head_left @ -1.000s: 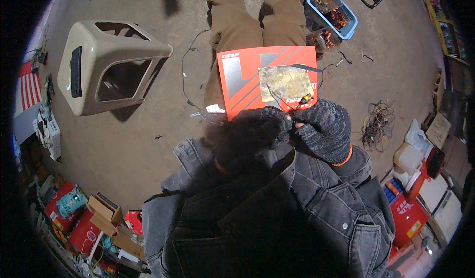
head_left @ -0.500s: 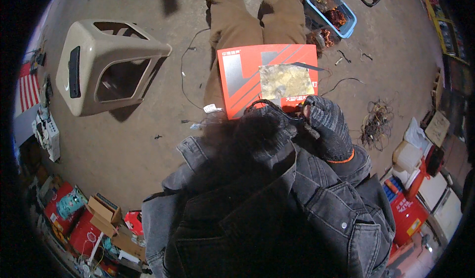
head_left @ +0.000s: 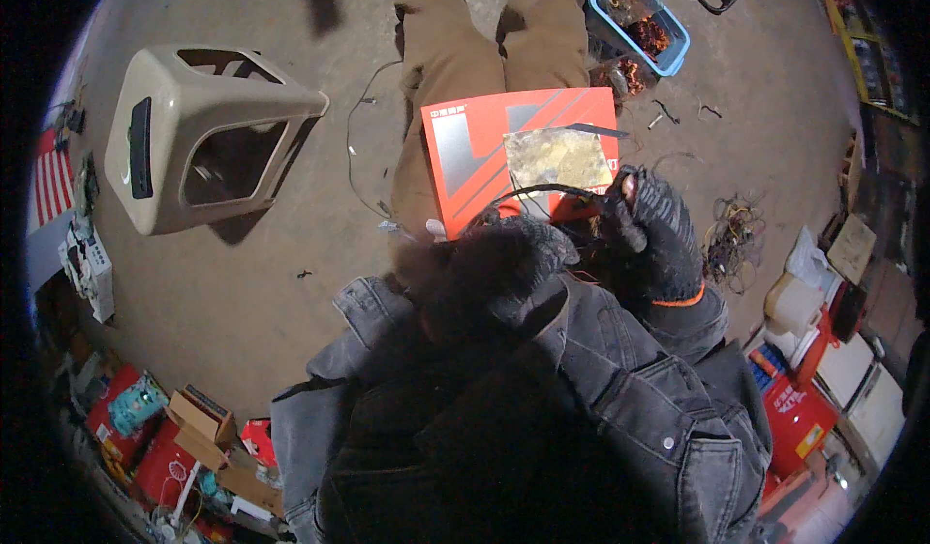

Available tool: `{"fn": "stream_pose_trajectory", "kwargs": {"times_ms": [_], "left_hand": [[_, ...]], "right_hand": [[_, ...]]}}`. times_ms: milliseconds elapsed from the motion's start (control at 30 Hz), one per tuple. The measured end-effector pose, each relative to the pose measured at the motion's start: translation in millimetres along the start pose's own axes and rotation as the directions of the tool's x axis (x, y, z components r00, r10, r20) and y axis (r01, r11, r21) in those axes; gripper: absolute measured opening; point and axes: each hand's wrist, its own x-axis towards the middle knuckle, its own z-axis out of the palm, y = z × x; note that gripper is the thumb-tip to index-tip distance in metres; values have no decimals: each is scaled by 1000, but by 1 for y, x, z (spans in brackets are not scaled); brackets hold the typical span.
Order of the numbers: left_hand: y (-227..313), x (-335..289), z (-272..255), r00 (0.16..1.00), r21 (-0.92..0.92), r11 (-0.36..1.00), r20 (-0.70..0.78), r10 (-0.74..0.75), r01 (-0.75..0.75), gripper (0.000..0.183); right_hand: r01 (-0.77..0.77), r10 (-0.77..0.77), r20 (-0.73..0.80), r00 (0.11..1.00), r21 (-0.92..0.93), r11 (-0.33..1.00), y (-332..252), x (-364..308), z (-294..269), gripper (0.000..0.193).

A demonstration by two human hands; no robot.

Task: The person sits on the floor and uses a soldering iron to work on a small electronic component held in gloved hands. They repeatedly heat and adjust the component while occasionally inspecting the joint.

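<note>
"Where is the black cable (head_left: 557,188)?"

"Just below the middle of the frame. It arcs between the left hand (head_left: 523,250) and the right hand (head_left: 661,215), both gloved, in front of the lower edge of a mottled yellowish pad (head_left: 557,159). I can't tell whether it touches the pad."

"How does each grip stand?"

"The right one is closed around the cable, thumb against fingers. The left one I can't tell (deep shadow covers most of that hand), though the cable runs into it."

"What could go wrong?"

"A hard pull could make the cable slip out of the fingers, I think, since knitted gloves may slide on a smooth covering. A sharp bend might also strain whatever is inside."

"And the things underneath?"

"The orange board (head_left: 489,111) lies across the brown-trousered legs (head_left: 446,35), so a shifting knee could tip it. The pad and the dark strip (head_left: 598,130) at its upper edge would probably slide off."

"Anything else to snag?"

"A thin wire near the pad's left edge could drag the pad along. The wire tangle (head_left: 733,244) at right centre is well apart."
</note>
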Motion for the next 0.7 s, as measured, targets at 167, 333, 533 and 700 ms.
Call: {"fn": "stream_pose_trajectory", "kwargs": {"times_ms": [167, 333, 533, 700], "left_hand": [[17, -2, 17, 990, -176, 983, -112, -80, 59, 35], [14, -11, 10, 983, 432, 889, -36, 182, -149, 40], [-8, -8, 15, 972, 498, 845, -19, 235, -195, 37], [-9, -4, 1, 981, 387, 906, -16, 194, -173, 34]], "right_hand": [[372, -291, 232, 928, -557, 743, -1, -3, -3, 23], [438, -303, 317, 899, -685, 583, 3, -13, -5, 7], [586, -213, 571, 792, -615, 528, 18, -7, -20, 17], [681, -430, 529, 731, -531, 504, 38, -13, -25, 24]]}}
